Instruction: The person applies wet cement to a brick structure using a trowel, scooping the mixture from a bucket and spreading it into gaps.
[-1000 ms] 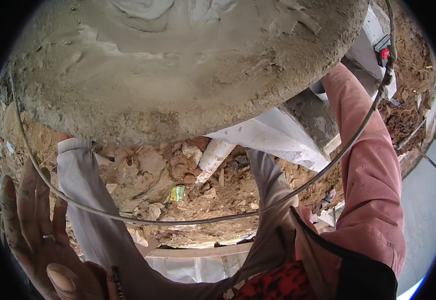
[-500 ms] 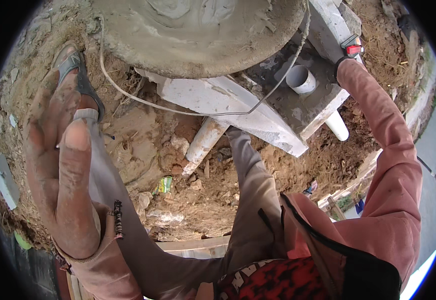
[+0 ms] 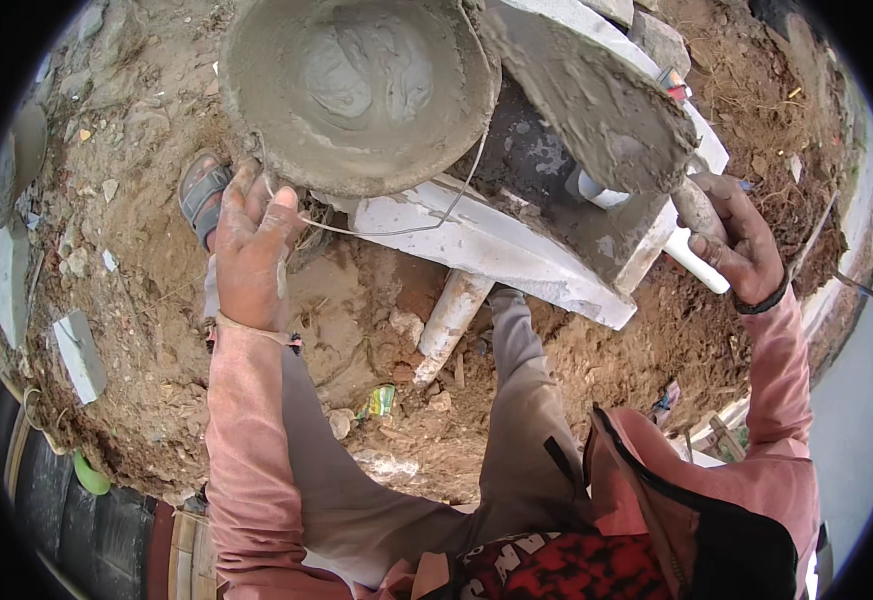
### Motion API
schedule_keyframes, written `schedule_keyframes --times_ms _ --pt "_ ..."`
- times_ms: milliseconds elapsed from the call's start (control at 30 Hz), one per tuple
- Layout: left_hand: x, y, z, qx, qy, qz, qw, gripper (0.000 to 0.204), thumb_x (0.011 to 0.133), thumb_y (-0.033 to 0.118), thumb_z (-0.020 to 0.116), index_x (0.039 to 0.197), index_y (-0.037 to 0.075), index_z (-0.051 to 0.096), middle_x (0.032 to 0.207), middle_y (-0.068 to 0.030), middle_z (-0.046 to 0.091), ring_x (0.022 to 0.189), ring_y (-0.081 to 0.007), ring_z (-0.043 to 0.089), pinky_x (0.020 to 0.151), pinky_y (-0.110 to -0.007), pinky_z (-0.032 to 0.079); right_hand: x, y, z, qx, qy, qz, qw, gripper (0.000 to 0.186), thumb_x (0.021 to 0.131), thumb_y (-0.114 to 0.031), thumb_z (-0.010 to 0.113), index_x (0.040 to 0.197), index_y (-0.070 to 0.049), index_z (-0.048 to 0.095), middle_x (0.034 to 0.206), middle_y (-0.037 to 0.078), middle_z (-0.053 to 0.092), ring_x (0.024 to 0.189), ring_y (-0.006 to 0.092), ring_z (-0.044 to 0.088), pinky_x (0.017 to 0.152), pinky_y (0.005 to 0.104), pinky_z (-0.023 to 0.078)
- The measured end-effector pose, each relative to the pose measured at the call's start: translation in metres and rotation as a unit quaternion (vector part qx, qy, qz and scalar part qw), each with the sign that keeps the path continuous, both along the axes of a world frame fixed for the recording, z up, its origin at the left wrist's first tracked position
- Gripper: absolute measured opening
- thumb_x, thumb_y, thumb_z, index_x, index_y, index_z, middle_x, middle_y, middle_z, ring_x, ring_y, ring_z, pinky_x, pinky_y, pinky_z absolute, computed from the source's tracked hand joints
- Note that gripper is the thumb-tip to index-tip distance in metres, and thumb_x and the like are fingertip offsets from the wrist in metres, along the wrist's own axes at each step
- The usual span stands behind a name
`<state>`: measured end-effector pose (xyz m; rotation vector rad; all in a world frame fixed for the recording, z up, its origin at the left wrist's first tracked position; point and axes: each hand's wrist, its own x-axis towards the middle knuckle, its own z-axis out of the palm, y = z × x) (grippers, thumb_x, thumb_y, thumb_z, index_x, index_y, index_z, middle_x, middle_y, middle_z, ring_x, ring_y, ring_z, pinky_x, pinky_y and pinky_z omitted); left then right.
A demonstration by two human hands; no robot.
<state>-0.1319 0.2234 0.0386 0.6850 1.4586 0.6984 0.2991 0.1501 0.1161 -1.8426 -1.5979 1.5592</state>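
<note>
Mortar work, loading/placing step. A trowel [image 3: 597,100] heaped with wet grey mortar is gripped in the right hand [image 3: 732,240], fingers wrapped round the handle; the blade sticks out up and to the left of the hand, roughly level and full.

The bucket [image 3: 357,90], part filled with the same mortar, is steadied at its lower rim by the left hand [image 3: 252,255]. Fingers are spread flat against the outside and not closed on anything. The thin wire handle [image 3: 407,225] hangs slack just right of that hand.

Between the hands and below the trowel lies a white concrete block [image 3: 477,240] with a dark, mortar-smeared top. A white pipe [image 3: 447,325] pokes out underneath it, and another pipe end [image 3: 697,265] shows just below the right hand. All of it sits on loose brown soil [image 3: 137,140]. A sandalled foot [image 3: 200,195] is seen just above and left of the left hand.

Judged step: a trowel load is out of the bucket and carried over the block, not yet laid.

Next move, as judged:
- blade to be kept level so the load isn't shed early
- load to be tipped onto the dark top of the block, below and left of the right hand
- bucket to be kept braced by the left hand, since it looks perched on the block edge and could be tipped.

Exact target joint can't be told; it is hidden under the blade.
</note>
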Motion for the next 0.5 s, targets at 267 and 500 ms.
schedule_keyframes --times_ms 267,500 --pt "0.039 -0.022 -0.002 -0.005 -0.066 0.032 0.997 0.072 0.086 -0.001 0.057 0.144 0.003 0.015 0.133 -0.0137 0.036 0.112 -0.0252 0.049 0.09 -0.04 0.047 -0.097 0.081 -0.018 0.289 -0.315 0.303 0.851 0.027 0.076 -0.012 0.058 0.102 -0.006 0.058 0.078 0.011 0.059 0.061 0.0311 0.062 0.056 0.0411 0.052" --pt "0.052 -0.022 0.013 0.016 -0.011 0.027 0.999 0.076 0.086 -0.001 0.057 0.146 0.005 0.01 0.144 -0.0171 0.025 0.113 -0.0286 0.049 0.09 -0.039 0.047 -0.137 0.073 -0.055 0.311 -0.214 0.348 0.858 0.034 0.078 -0.015 0.057 0.108 0.0 0.057 0.071 0.017 0.06 0.06 0.031 0.064 0.049 0.0406 0.05"
